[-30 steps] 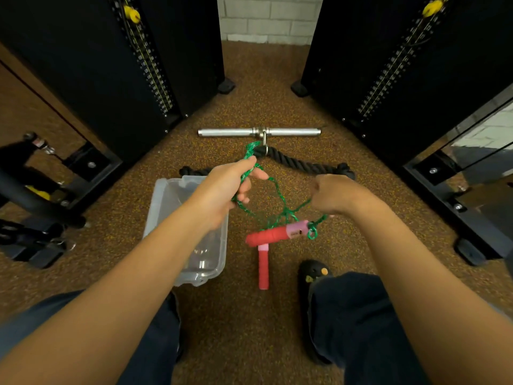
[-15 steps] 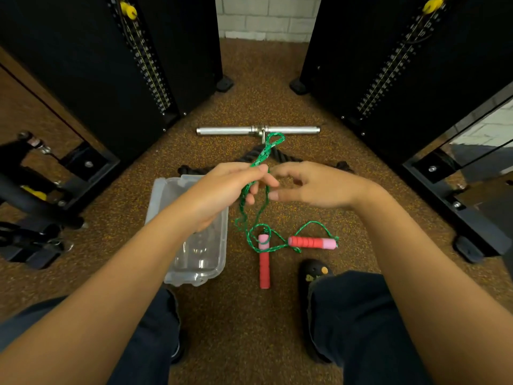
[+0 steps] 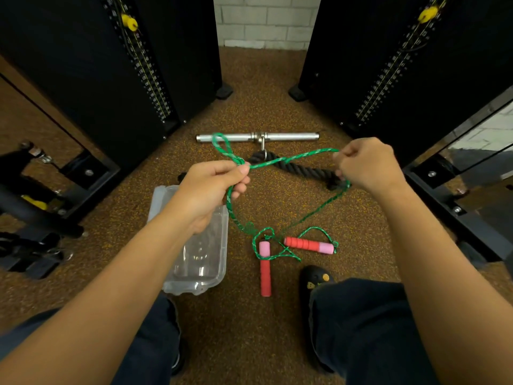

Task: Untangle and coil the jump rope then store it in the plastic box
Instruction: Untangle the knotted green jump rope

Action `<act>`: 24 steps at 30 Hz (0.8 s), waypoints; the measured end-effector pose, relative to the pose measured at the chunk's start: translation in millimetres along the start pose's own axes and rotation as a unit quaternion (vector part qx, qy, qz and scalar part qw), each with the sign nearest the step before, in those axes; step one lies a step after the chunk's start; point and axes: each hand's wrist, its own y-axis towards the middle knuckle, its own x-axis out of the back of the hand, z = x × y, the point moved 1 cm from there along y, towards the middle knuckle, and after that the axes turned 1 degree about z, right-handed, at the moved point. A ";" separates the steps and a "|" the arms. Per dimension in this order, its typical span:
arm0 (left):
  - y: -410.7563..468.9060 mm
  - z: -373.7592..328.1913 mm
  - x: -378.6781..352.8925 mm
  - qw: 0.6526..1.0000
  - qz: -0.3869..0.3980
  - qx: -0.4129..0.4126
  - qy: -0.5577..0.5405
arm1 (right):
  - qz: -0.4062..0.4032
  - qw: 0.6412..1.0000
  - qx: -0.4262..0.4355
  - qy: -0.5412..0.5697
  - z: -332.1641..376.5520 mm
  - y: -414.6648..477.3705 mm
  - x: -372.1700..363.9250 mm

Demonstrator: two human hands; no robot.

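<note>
A green jump rope [image 3: 294, 156] stretches between both hands above the floor. My left hand [image 3: 211, 184] pinches it, with a small loop sticking up past the fingers. My right hand [image 3: 366, 165] is closed on the rope further right. From both hands the rope drops to a tangle around two red-and-pink handles: one handle [image 3: 265, 269] lies lengthwise, the other handle [image 3: 308, 243] lies crosswise on the floor. A clear plastic box [image 3: 194, 284] sits open on the floor under my left forearm.
A chrome cable bar [image 3: 291, 136] and a thick black rope attachment [image 3: 302, 171] lie just beyond my hands. Black weight-stack machines [image 3: 97, 65] stand left and right. My knees and a black shoe [image 3: 316, 279] are at the bottom of the view.
My right hand has pulled away to the right, drawing a length of rope taut between the hands. The left hand stayed near the box. The handles have lain still on the floor for the last half second.
</note>
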 end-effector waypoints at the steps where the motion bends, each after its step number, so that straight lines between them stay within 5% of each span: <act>1: 1.1 0.1 1.0 1.000 -0.013 0.001 0.007 | -0.028 0.999 -0.023 -0.004 -1.6 0.7 2.8; 6: 2.2 -0.6 1.4 0.998 -0.020 -0.017 0.052 | -0.041 0.994 -0.083 -0.064 -7.4 1.2 13.3; 9: -0.1 0.7 -4.8 0.997 0.006 -0.034 0.075 | 0.087 0.988 0.013 -0.126 4.0 -6.1 6.4; 12: -0.6 2.9 -9.6 0.994 0.028 -0.043 0.097 | 0.226 0.960 0.159 -0.041 25.4 -18.7 -8.5; 15: -0.9 4.7 -14.0 0.994 0.041 -0.042 0.091 | 0.305 0.933 0.180 0.060 35.9 -28.9 -31.9; 20: 0.0 3.5 -12.9 0.996 0.049 -0.036 0.072 | 0.258 0.928 0.181 0.198 37.5 -25.8 -48.8; 24: -0.3 1.7 -13.2 0.993 0.071 -0.036 0.087 | 0.218 0.936 0.209 0.180 34.4 -18.3 -40.5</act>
